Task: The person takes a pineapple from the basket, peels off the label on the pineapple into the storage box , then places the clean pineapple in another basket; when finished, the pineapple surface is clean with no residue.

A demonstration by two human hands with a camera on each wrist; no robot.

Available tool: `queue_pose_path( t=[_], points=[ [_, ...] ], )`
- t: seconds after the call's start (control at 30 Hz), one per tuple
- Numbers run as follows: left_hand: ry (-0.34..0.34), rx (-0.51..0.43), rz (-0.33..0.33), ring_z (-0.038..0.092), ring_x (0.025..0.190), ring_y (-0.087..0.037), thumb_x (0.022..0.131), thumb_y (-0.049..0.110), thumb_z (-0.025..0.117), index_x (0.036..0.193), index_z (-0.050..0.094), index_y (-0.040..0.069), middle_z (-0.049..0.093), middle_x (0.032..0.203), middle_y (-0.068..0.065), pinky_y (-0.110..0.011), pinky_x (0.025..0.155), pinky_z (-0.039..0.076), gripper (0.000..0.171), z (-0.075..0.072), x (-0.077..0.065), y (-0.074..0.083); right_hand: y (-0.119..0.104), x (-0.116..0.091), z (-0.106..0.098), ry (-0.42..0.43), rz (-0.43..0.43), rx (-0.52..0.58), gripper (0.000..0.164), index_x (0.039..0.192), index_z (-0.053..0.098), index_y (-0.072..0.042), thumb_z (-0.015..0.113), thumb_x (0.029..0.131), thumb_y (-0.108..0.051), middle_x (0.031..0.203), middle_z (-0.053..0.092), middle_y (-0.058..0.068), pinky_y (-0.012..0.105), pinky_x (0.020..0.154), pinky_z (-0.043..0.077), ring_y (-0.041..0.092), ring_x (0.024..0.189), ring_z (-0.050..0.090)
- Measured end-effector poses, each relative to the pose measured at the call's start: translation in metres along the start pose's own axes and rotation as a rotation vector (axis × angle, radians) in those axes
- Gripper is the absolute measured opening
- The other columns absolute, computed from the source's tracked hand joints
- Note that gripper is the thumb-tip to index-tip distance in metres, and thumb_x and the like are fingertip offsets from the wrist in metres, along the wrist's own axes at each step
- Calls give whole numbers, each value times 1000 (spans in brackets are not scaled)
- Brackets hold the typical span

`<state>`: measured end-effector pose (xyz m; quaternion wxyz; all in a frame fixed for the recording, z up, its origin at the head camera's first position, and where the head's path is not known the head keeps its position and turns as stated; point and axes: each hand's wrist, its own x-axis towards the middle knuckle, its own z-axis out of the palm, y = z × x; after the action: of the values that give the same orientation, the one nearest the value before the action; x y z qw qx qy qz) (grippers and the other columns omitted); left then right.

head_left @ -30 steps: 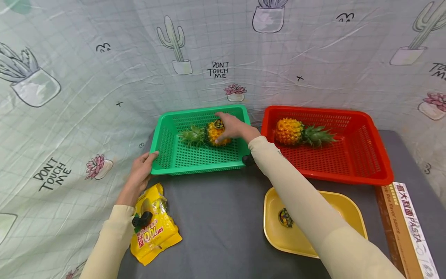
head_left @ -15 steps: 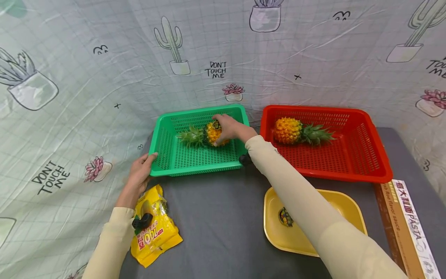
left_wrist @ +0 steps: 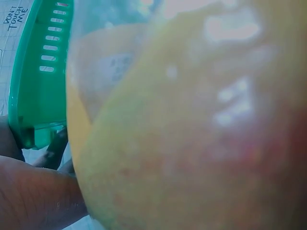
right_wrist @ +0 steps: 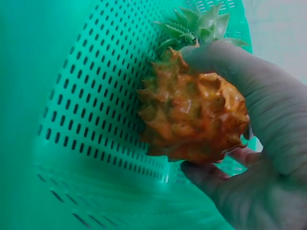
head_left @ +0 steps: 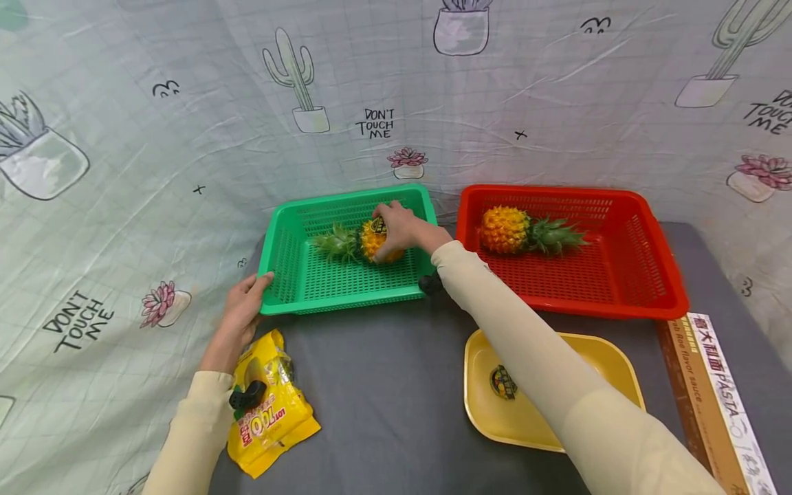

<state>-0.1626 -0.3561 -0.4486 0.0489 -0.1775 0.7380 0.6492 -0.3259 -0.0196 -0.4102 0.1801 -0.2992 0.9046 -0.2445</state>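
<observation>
A small pineapple lies on its side in the green basket, its leafy crown pointing left. Over its right end my right hand holds the fruit. In the right wrist view, thumb and fingers curl round the spiky orange pineapple close over the slotted basket floor. My left hand grips the green basket's near left corner by the rim. Below that wrist is a yellow printed bag; blurred yellow packaging fills most of the left wrist view.
A red basket with another pineapple stands right of the green one. Nearer, a yellow tray with a round sticker lies partly under my right forearm. A long pasta box lies at the right. A printed sheet hangs behind.
The head view has turned slightly, so everything sits a little further left. My right hand's fingers have settled slightly lower over the pineapple; my left hand keeps its grip on the basket rim.
</observation>
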Motion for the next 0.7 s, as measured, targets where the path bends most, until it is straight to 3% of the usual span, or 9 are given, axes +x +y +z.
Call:
queue_pose_path(
  t=[0.17,0.7],
  points=[
    [4,-10,-5,70,93,-14,108,48,60,164,35,4,60,121,-8,-30,76,62,76,-3,0,-2,-1,-1,1,12,14,-3,87,157,42,-13,88,88,-41,154,31,21,53,101,44,41,127,39],
    [-9,-38,-13,71,98,-16,108,47,60,165,34,3,57,128,-12,-30,79,62,76,-3,-1,3,-5,-7,1,6,-63,16,85,156,41,-8,84,88,-37,151,35,22,52,104,43,39,127,43]
  ],
)
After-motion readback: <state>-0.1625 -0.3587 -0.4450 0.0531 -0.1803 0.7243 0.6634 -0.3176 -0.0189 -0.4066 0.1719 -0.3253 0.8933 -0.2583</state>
